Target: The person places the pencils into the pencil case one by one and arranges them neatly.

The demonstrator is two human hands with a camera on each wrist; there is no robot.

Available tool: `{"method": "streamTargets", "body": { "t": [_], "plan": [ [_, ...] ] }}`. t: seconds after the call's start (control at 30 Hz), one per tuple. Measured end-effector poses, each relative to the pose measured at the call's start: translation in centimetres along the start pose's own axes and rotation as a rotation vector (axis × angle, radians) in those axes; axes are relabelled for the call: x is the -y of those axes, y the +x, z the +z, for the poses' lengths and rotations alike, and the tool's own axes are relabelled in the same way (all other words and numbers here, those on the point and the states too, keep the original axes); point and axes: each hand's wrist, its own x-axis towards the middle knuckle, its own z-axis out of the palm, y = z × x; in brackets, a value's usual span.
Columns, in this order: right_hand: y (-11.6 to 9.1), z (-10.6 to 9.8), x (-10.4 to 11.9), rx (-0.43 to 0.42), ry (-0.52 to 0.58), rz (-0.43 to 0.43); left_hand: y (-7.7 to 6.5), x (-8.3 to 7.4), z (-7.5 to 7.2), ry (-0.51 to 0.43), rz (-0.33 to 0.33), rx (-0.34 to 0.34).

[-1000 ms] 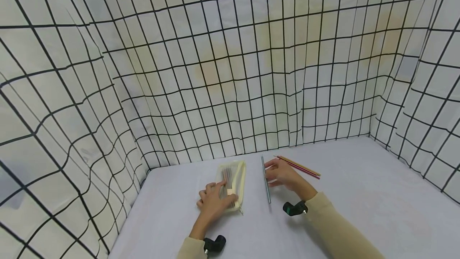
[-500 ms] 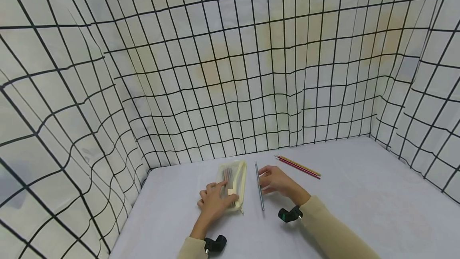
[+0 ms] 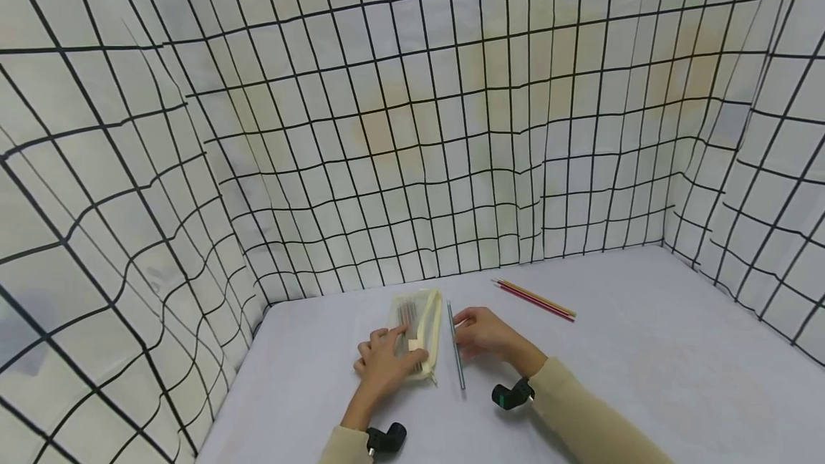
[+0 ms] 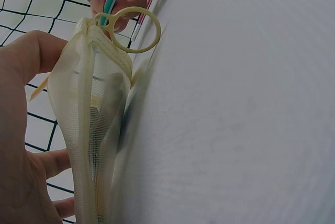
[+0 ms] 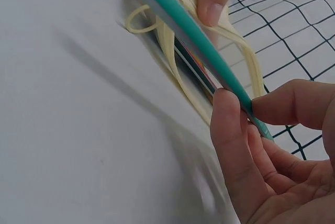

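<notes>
The left hand (image 3: 387, 362) gripped the pouch (image 3: 422, 324); the right hand (image 3: 486, 335) pinched a pencil (image 5: 201, 41) just beside it. Stowing seemed in hand, the next move calling for careful aim inside, though how wide the pouch gaped was unclear.

Soft, even brightness fills the head view; its source is hard to tell. Yellowish and orange patches tint the grid-patterned cloth (image 3: 445, 117), whose lines stretch and lean toward the edges. Faint shadows lie on the tabletop (image 3: 644, 349) beneath the right sleeve (image 3: 586, 414). Both wrist views look dimmer and greyer. In the left one, light passes through the pouch (image 4: 68, 93), with a blurred shadow along its right side. In the right one, the teal pencil (image 5: 201, 43) stands out clearly, a long soft-edged shadow crosses the tabletop, and a pale smear blurs the lower middle.
</notes>
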Motion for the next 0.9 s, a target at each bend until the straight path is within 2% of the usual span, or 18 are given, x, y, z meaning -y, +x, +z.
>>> {"method": "streamTargets", "body": {
  "t": [0.33, 0.9],
  "plan": [
    [0.7, 0.9, 0.2, 0.02, 0.034, -0.023, -0.1, 0.0, 0.2, -0.013, 0.002, -0.002],
    [3.9, 2.3, 1.4, -0.094, 0.013, 0.034, -0.1, -0.1, -0.1, 0.005, -0.001, -0.002]
  ]
}}
